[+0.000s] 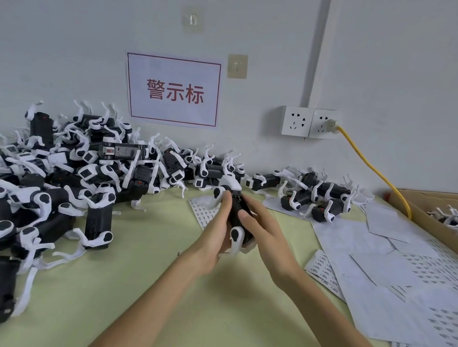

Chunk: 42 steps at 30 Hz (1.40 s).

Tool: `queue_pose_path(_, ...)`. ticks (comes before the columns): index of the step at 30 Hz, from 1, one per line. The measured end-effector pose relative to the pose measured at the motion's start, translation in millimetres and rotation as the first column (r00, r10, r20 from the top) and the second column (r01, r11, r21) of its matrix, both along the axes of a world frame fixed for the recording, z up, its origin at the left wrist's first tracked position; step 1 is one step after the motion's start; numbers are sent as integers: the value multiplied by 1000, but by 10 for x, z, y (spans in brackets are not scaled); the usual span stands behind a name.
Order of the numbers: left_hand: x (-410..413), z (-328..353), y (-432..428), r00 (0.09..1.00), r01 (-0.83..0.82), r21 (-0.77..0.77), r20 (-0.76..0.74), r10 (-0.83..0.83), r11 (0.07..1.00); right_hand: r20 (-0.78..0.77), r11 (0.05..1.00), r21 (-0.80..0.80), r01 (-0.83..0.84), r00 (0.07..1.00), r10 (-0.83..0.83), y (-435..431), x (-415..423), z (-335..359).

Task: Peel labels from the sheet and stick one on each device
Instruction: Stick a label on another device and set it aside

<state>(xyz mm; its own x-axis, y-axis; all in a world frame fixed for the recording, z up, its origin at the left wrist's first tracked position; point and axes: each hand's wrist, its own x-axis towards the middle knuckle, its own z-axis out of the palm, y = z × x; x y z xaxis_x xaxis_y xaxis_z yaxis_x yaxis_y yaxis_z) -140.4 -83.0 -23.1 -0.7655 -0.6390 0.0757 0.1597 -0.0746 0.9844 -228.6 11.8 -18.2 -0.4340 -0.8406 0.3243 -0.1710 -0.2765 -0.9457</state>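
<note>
Two hands meet in the middle of the frame around one device (235, 215), a black body with white folded arms. The left hand (212, 238) curls round its left side. The right hand (268, 232) grips it from the right, thumb laid flat on the black top face. Whether a label lies under that thumb cannot be told.

One label sheet (200, 213) lies flat just behind the left hand, partly hidden by it. Several more printed sheets (418, 273) overlap at the lower right. Dozens of like devices, too tangled to count, form a heap (55, 185) across the left. Roughly half a dozen more sit in a small cluster (314, 198) at centre right, near the wall. One cardboard box (436, 228) at the right edge holds a few others.

All rest on a pale green table (156, 291). The grey-white wall (68, 34) behind carries one red-bordered sign (172, 91), two hooks (192, 20) and two sockets (296, 121), the right one with a yellow cable (372, 169) plugged in.
</note>
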Motion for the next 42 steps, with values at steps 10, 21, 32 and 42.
queue_pose_path(10, -60, -52, 126, 985, 70, -290, 174, -19, 954, 385, 997, 82, 13, 922, -43, 13, -165, 47)
queue_pose_path(21, -5, 20, 167, 992, 72, -160, 116, -53, 985, 344, 999, 52, 7, 938, -24, 20, -196, 49)
queue_pose_path(32, -3, 40, -53, 967, -228, 172, -72, 243, 958, -165, 997, -20, 75, 983, -77, -10, -65, 12)
queue_pose_path(42, 163, 72, -397, 859, -444, 585, 65, 507, 679, -819, 838, 413, 356, 547, 171, -100, -244, -346)
